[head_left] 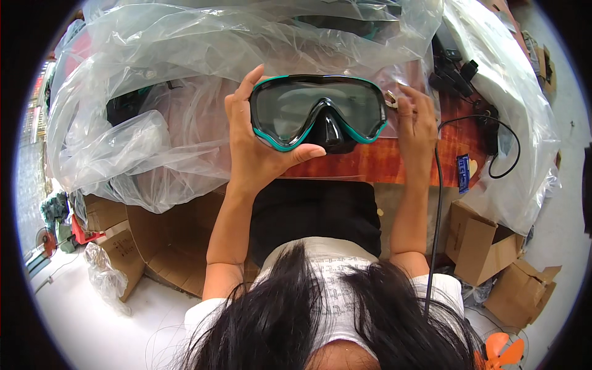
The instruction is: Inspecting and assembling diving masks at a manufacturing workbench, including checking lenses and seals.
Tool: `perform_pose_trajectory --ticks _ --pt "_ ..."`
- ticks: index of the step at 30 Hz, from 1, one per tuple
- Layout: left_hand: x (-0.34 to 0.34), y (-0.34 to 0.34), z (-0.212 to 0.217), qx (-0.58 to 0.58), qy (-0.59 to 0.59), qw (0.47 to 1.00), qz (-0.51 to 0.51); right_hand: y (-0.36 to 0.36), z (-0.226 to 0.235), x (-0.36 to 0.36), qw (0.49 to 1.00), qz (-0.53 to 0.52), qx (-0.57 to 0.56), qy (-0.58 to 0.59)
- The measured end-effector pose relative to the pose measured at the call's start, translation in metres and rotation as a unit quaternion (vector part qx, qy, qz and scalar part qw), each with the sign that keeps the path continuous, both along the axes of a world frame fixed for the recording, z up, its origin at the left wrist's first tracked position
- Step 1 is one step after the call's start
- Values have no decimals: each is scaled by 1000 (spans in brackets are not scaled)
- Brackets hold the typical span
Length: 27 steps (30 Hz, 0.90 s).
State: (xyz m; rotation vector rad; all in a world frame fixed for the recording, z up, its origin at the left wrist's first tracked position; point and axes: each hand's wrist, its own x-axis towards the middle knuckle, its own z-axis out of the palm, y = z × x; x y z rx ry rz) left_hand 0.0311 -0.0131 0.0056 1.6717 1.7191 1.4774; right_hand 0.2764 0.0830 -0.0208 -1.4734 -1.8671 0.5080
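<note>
A diving mask (320, 114) with a black and teal frame, a clear lens and a black nose pocket is held up over the table, lens side visible. My left hand (253, 126) is closed on its left end, thumb along the lower rim and fingers behind the edge. Beside the mask's right end, my right hand (414, 117) has its fingers curled in and its thumb raised. A small pale and dark piece (391, 100) shows between its fingertips and the mask's frame. Whether that hand pinches something is hard to make out.
Clear plastic sheeting (185, 49) covers much of the reddish wooden table (364, 163), with dark items under it. A black cable (439, 203) hangs at the right. A blue packet (463, 172) lies near the table edge. Cardboard boxes (472, 240) and an orange fan (502, 350) stand below.
</note>
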Motion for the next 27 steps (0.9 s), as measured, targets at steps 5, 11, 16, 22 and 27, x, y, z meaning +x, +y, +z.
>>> perform_pose_trajectory --ticks 5,11,16,22,27 --pt "-1 1 -1 -6 -24 1000 3 4 -56 46 939 3 177 -295" --pt "0 4 0 8 3 1000 4 10 -68 63 962 50 163 -212" --pt "1 5 5 30 87 996 8 -17 -13 57 955 83 -139 249" --pt "3 14 19 84 140 986 -41 -50 66 10 799 365 -378 292" --pt "5 16 24 124 169 975 -75 -36 66 17 814 427 -379 105"
